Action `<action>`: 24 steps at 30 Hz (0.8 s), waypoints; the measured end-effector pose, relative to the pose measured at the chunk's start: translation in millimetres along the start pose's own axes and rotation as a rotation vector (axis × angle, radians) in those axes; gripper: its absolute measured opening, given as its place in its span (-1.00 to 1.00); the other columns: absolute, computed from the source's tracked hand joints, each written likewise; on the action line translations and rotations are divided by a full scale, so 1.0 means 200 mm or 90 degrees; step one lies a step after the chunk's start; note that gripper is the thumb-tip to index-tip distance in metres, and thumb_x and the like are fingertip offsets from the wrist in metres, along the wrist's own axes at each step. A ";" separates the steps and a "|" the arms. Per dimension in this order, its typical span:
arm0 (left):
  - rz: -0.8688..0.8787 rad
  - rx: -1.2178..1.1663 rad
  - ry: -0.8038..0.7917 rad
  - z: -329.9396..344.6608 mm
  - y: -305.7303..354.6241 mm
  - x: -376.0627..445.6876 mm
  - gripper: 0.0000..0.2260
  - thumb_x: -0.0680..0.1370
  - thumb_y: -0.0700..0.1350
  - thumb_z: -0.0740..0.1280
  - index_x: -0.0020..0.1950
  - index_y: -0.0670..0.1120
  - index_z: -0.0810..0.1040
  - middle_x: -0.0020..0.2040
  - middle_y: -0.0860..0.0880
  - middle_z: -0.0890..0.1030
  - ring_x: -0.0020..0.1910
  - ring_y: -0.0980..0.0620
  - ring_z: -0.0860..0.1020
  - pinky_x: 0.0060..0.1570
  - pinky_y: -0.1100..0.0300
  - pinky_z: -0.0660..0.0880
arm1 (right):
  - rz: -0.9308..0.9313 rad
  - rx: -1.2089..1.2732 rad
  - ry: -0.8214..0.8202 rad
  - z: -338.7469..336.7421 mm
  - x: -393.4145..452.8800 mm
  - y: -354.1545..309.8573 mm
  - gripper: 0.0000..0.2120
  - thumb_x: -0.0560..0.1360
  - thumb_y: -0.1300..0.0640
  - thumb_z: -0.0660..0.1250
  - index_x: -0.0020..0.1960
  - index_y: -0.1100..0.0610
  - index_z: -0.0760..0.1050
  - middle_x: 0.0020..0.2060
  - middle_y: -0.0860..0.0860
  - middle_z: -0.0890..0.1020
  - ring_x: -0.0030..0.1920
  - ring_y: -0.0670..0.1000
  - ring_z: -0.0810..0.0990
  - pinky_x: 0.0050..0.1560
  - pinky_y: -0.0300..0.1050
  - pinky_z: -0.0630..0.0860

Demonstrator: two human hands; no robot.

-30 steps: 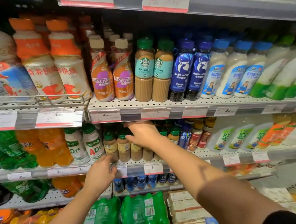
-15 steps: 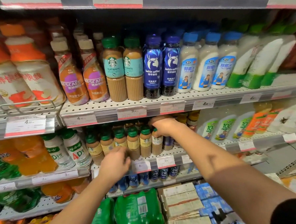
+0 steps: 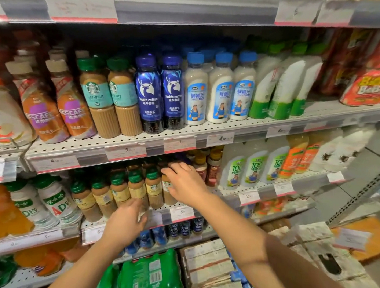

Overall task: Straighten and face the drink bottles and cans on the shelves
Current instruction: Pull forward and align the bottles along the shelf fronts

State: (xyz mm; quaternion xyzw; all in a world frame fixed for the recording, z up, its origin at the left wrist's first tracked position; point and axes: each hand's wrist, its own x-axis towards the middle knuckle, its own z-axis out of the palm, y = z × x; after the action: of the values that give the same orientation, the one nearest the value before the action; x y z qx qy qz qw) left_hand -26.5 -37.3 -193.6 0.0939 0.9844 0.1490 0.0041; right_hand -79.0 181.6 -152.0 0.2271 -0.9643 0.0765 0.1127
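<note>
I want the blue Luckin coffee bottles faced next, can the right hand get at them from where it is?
Probably yes. The right hand rests on the small Starbucks bottles one shelf below; the Luckin bottles stand at the shelf's front edge with nothing before them.

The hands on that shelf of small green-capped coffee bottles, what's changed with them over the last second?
The right hand moved right along the row and now rests on the rightmost small coffee bottle. The left hand came up from the shelf edge to the base of a front bottle. The upper-shelf bottles stayed put.
</note>
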 end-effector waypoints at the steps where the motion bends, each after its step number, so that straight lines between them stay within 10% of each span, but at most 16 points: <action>1: 0.006 -0.003 -0.002 0.00 0.04 -0.01 -0.61 0.58 0.02 0.33 0.39 -0.05 0.47 0.32 -0.03 0.55 0.23 -0.08 0.56 0.10 0.06 0.51 | -0.003 0.019 0.014 0.01 -0.05 0.02 -0.46 0.49 0.08 0.41 0.45 0.07 0.41 0.39 0.11 0.46 0.37 0.19 0.41 0.34 0.19 0.43; 10: 0.243 -0.013 0.256 -0.23 0.66 0.03 -0.56 0.49 0.02 0.17 0.28 -0.11 0.57 0.33 -0.08 0.56 0.32 -0.15 0.49 0.27 -0.04 0.47 | 0.027 0.016 0.438 -0.36 -0.36 0.51 -0.69 0.47 0.21 0.30 0.18 0.19 0.61 0.11 0.08 0.65 0.10 0.13 0.58 0.13 0.03 0.50; 20: 0.160 0.174 0.250 -0.40 0.85 0.16 -0.32 0.41 -0.02 0.48 0.50 -0.11 0.41 0.55 -0.13 0.35 0.52 -0.23 0.28 0.38 -0.25 0.31 | 0.198 -0.092 0.267 -0.58 -0.45 0.75 -0.38 0.45 0.13 0.36 0.49 0.16 0.37 0.44 0.21 0.39 0.39 0.25 0.39 0.38 0.23 0.39; 24: 0.179 0.185 0.255 -0.43 0.83 0.16 -0.34 0.41 0.08 0.29 0.50 -0.11 0.43 0.54 -0.10 0.37 0.50 -0.20 0.31 0.31 -0.22 0.37 | 0.238 -0.091 0.169 -0.63 -0.47 0.70 -0.29 0.53 0.09 0.33 0.62 0.12 0.16 0.60 0.14 0.17 0.56 0.20 0.16 0.53 0.19 0.21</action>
State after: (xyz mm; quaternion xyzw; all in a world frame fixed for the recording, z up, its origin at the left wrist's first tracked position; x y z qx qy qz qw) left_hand -30.5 99.4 -62.6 0.1978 0.9539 0.0209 -0.2247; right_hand -38.7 370.6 -67.8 0.0242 -0.9693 0.0566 0.2382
